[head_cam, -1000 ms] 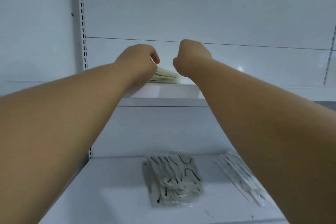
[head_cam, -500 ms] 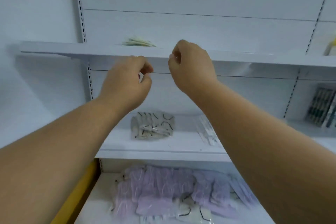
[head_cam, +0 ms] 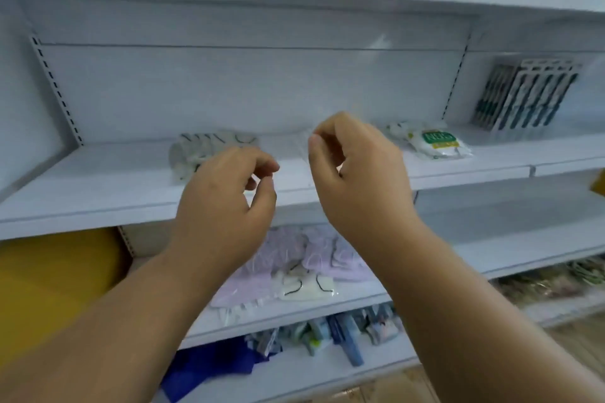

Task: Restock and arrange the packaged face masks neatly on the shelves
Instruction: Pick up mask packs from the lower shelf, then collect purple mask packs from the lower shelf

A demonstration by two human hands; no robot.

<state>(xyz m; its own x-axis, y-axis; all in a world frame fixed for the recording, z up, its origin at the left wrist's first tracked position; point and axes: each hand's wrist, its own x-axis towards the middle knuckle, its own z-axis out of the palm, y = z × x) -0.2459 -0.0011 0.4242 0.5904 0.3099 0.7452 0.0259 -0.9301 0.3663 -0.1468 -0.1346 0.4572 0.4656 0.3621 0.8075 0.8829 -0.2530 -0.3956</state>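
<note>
White metal shelving, several tiers, slotted uprights at the back. A second ago both hands were up at the higher shelf, at a thin pale stack there; half a second ago they had come off it, and now they hang lower, in front of the middle shelf (head_cam: 98,193). Judgement: the top-shelf placement looks finished, and the person is coming down for more stock.

Packaged masks:
- White masks with black loops (head_cam: 209,149) lie in a bundle on the middle shelf, just behind the left hand.
- Loose heap of lilac masks (head_cam: 314,258) one shelf down, a white pack (head_cam: 306,286) on its front edge. Untidy; likely the next pick.
- A green-labelled pack (head_cam: 437,142) sits to the right on the middle shelf.

Hands:
- Left hand (head_cam: 226,203): fingers loosely curled, thumb near the fingertips, nothing visible between them.
- Right hand (head_cam: 357,173): fingers curled, thumb and forefinger close together as if pinching. Whether clear film is held cannot be told; the picture is blurred there.

Further out: dark striped packs (head_cam: 527,95) far right, blue items on the lowest shelf, a yellow mass at left.
</note>
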